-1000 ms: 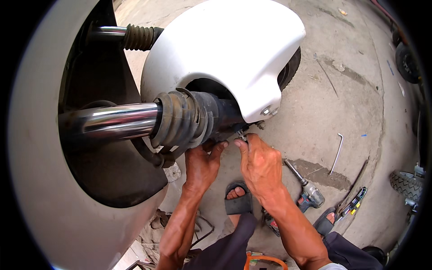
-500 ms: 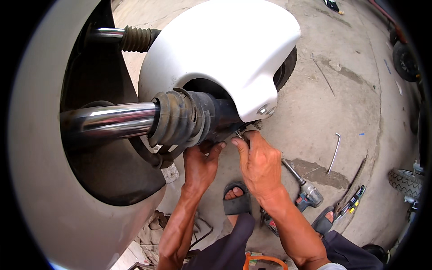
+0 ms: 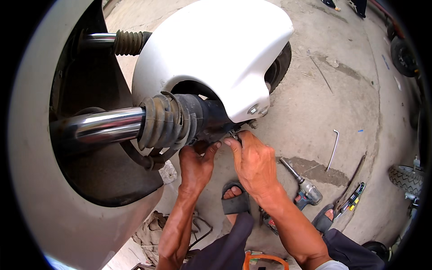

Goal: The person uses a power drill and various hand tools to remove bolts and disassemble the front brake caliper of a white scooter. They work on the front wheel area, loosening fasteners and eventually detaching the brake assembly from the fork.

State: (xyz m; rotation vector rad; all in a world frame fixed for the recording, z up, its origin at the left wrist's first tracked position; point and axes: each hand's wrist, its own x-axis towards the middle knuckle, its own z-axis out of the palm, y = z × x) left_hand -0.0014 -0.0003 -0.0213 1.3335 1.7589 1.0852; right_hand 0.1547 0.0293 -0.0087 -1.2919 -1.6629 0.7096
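One metal fitting, pinched in right hand, left hand nearby, grip hidden

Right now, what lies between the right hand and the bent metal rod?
The head view shows a power tool and a dark floor patch between right hand and rod.

I can't see all of the bare left hand; the black tubular fork leg hides some.
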